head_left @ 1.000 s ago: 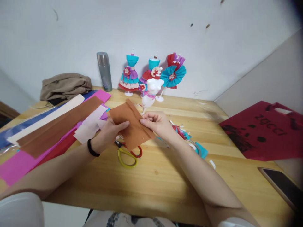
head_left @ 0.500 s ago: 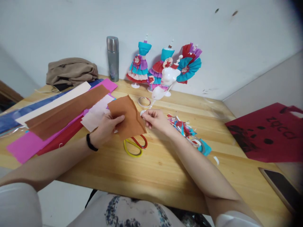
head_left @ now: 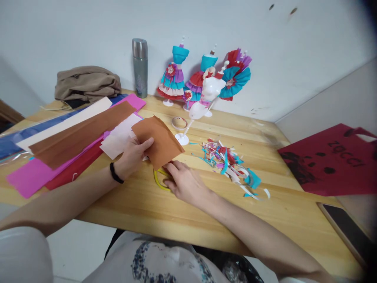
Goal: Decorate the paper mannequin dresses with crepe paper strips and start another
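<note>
My left hand point(head_left: 134, 153) pinches a piece of brown paper point(head_left: 159, 139) between thumb and fingers, holding it just above the table. A pair of scissors lies partly beneath this paper, its yellow handle point(head_left: 159, 181) showing. My right hand point(head_left: 184, 181) has its fingers closed around the scissors' handles; it covers the other loop, and the blades are hidden under the paper. Behind the paper, a bare white mini mannequin point(head_left: 211, 87) stands on a round base point(head_left: 182, 138), with a roll of tape point(head_left: 179, 123) beside it.
Paper strips in pink point(head_left: 31, 184), brown point(head_left: 85, 131) and red lie at left, near a brown cloth point(head_left: 86, 84) and a flask point(head_left: 140, 70). Dressed mini mannequins point(head_left: 173, 82) stand along the wall. Scraps point(head_left: 224, 157), a red bag point(head_left: 330, 161) and a phone point(head_left: 343, 226) are at right.
My right hand has left the brown paper's right edge and moved down to the scissors' handles. My left hand keeps its hold on the paper, which has shifted little.
</note>
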Tool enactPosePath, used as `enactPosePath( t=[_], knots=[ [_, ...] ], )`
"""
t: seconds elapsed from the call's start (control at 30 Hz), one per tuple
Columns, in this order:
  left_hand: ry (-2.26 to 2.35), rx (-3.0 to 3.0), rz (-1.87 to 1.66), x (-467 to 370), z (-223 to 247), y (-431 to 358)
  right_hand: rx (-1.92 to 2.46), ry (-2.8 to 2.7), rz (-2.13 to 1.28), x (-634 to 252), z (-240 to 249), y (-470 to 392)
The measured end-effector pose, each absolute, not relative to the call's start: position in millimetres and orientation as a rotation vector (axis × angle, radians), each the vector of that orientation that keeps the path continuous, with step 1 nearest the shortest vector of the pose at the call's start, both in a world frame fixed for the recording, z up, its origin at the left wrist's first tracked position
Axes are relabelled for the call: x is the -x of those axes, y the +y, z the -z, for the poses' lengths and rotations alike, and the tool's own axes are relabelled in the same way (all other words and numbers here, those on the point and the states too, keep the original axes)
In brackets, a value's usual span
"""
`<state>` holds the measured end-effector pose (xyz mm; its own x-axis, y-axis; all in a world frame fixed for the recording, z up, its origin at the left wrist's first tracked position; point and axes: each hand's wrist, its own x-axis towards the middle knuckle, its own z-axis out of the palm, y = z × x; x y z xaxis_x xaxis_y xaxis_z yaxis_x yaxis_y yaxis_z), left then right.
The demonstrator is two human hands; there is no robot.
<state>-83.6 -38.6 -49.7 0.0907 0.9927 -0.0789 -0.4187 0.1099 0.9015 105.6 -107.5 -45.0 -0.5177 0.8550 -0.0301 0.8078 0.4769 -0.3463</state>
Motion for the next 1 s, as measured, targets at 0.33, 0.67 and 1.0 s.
enactPosePath(
  t=[0.33, 0.67, 1.0],
  knots=[
    [0.781, -0.828, -1.363, 80, 40, -40, 1.375, -2.422, -0.794, -128, 41, -106],
    [0.770, -0.621, -1.406, 90, 49, -32, 0.790, -1.361, -2.073, -185, 58, -100],
    [0.859, -0.665, -1.472, 78, 47, -38, 0.922, -1.772, -1.515, -199, 39, -103]
  ],
)
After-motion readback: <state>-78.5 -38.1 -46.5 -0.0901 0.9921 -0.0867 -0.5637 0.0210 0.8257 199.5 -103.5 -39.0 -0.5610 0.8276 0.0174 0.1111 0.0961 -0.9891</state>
